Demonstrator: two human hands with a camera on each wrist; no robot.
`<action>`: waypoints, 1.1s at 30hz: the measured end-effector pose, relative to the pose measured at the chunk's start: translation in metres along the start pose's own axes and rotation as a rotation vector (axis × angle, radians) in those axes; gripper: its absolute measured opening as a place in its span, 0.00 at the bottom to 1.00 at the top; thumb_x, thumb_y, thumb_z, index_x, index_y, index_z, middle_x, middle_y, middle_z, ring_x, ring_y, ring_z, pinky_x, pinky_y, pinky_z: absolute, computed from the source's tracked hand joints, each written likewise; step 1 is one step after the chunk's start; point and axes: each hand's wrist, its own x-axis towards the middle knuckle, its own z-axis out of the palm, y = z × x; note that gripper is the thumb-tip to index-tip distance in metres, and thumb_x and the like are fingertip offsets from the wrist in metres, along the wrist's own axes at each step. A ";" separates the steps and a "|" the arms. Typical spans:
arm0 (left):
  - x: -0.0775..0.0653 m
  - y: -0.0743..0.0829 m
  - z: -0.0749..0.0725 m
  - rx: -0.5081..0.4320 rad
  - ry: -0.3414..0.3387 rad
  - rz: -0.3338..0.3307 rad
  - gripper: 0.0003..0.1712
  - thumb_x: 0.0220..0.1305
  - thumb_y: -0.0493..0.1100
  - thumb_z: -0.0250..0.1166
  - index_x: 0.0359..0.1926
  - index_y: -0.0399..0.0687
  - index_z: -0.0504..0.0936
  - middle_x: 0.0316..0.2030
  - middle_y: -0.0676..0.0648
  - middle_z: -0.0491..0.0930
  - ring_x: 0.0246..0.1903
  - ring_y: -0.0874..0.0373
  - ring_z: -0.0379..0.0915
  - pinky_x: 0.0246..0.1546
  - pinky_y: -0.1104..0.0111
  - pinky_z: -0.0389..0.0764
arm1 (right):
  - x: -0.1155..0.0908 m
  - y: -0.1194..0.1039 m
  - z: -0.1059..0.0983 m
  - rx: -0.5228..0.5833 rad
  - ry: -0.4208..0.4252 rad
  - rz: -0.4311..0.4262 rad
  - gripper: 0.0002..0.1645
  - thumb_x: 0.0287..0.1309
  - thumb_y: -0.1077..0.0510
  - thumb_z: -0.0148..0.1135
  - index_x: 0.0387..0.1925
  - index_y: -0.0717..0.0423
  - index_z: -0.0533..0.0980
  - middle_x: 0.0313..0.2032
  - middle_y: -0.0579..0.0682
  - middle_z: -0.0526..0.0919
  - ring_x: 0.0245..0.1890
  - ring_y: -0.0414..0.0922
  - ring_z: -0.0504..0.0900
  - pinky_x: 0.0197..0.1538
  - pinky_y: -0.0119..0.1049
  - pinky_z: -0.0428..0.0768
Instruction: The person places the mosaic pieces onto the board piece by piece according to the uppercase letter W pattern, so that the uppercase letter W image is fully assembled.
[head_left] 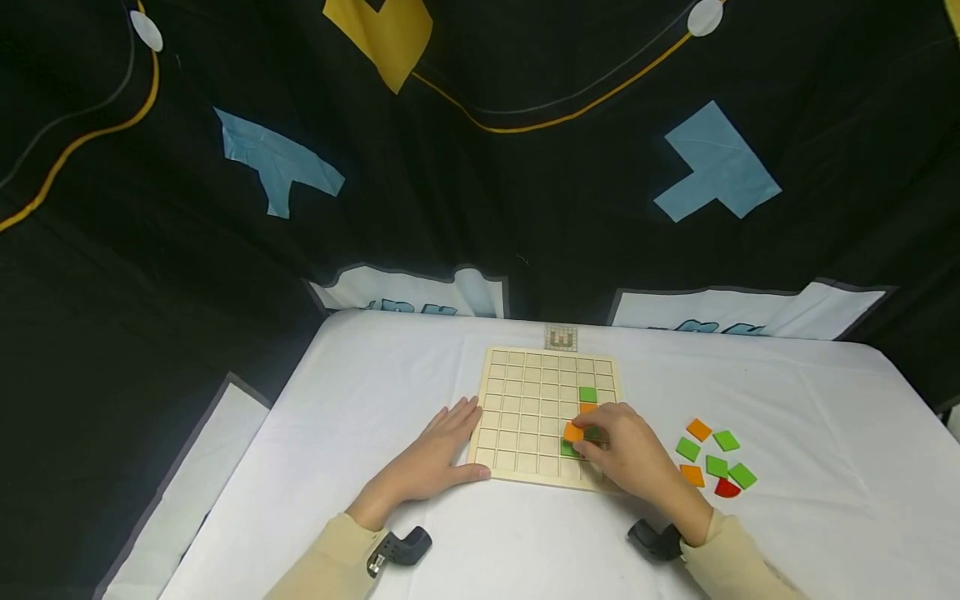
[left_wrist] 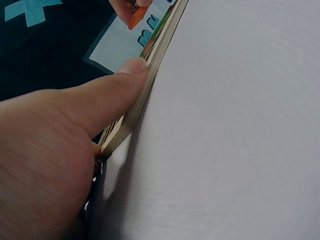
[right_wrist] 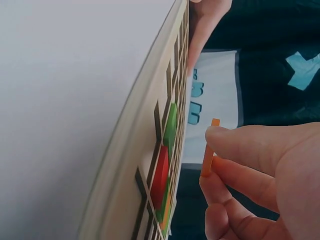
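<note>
A square wooden grid board [head_left: 512, 403] lies on the white table. My left hand [head_left: 429, 460] rests at its left side, fingers stretched along the edge and thumb [left_wrist: 117, 87] against the front corner. Between thumb and fingers my right hand [head_left: 633, 454] pinches a thin orange tile [head_left: 573, 432], held over the right part of the grid; in the right wrist view the tile [right_wrist: 209, 155] stands off the board surface. Green tiles [head_left: 588, 394] and another orange tile [head_left: 588, 408] sit in cells near it. A red piece [right_wrist: 160, 177] in the board shows in the right wrist view; my hand hides it from the head camera.
Right of the board lie several loose green tiles [head_left: 716, 466] and orange tiles [head_left: 698, 429], plus a red rounded piece [head_left: 727, 488]. A small patterned card [head_left: 561, 337] lies behind the board. A dark curtain [head_left: 480, 208] hangs beyond the table's back edge.
</note>
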 end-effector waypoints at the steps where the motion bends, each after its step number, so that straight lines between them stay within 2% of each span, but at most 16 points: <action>1: 0.000 0.000 0.000 -0.001 0.000 -0.002 0.56 0.65 0.66 0.63 0.77 0.35 0.52 0.79 0.41 0.46 0.78 0.49 0.36 0.77 0.54 0.39 | 0.000 -0.001 0.001 -0.001 0.000 -0.004 0.16 0.51 0.60 0.78 0.43 0.55 0.87 0.40 0.45 0.86 0.43 0.46 0.78 0.47 0.44 0.80; 12: 0.001 0.000 0.001 0.009 0.002 0.009 0.56 0.65 0.67 0.63 0.77 0.35 0.51 0.78 0.41 0.47 0.78 0.49 0.36 0.77 0.54 0.38 | 0.002 -0.005 0.011 0.000 -0.006 -0.039 0.14 0.51 0.59 0.78 0.42 0.54 0.87 0.39 0.44 0.86 0.41 0.45 0.77 0.43 0.39 0.80; 20: 0.001 -0.001 0.000 0.015 0.003 0.018 0.56 0.66 0.66 0.63 0.77 0.34 0.52 0.78 0.40 0.47 0.78 0.48 0.36 0.77 0.53 0.39 | 0.006 -0.008 0.017 -0.010 -0.013 -0.050 0.14 0.50 0.58 0.79 0.41 0.53 0.88 0.33 0.40 0.83 0.34 0.41 0.72 0.35 0.32 0.75; 24: 0.001 0.000 0.000 0.009 0.007 0.016 0.55 0.65 0.65 0.63 0.77 0.34 0.52 0.78 0.40 0.47 0.78 0.48 0.36 0.77 0.53 0.39 | 0.007 -0.010 0.019 -0.007 -0.023 -0.050 0.13 0.51 0.59 0.78 0.41 0.52 0.88 0.33 0.39 0.82 0.34 0.41 0.71 0.34 0.32 0.74; 29: 0.000 0.000 0.000 0.011 0.003 0.007 0.56 0.65 0.66 0.63 0.78 0.35 0.52 0.78 0.41 0.47 0.78 0.49 0.36 0.77 0.53 0.39 | 0.007 -0.012 0.021 -0.023 -0.034 -0.041 0.13 0.52 0.60 0.76 0.42 0.53 0.87 0.38 0.43 0.84 0.43 0.44 0.77 0.45 0.39 0.80; 33: 0.000 0.001 0.000 0.008 0.004 0.009 0.56 0.65 0.65 0.64 0.77 0.34 0.52 0.78 0.40 0.47 0.78 0.48 0.37 0.77 0.53 0.40 | 0.008 -0.013 0.020 -0.042 -0.047 -0.035 0.14 0.52 0.60 0.76 0.43 0.54 0.87 0.40 0.45 0.85 0.49 0.47 0.79 0.54 0.44 0.80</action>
